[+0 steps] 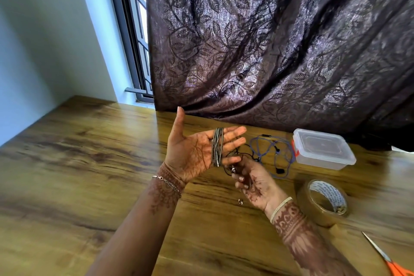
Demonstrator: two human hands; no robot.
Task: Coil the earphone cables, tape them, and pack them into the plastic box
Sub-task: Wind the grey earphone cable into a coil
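My left hand is held palm up above the table with straight fingers. A grey earphone cable is wound in several turns around those fingers. Just below, my right hand pinches the loose end of that cable with its earbuds. A blue earphone cable lies tangled on the table behind my hands. A clear plastic box with its lid on stands to the right. A roll of brown tape lies near my right wrist.
Orange-handled scissors lie at the bottom right corner. A small metal piece sits on the wooden table under my right hand. A dark leaf-patterned curtain hangs behind the table, with a window and wall at the left.
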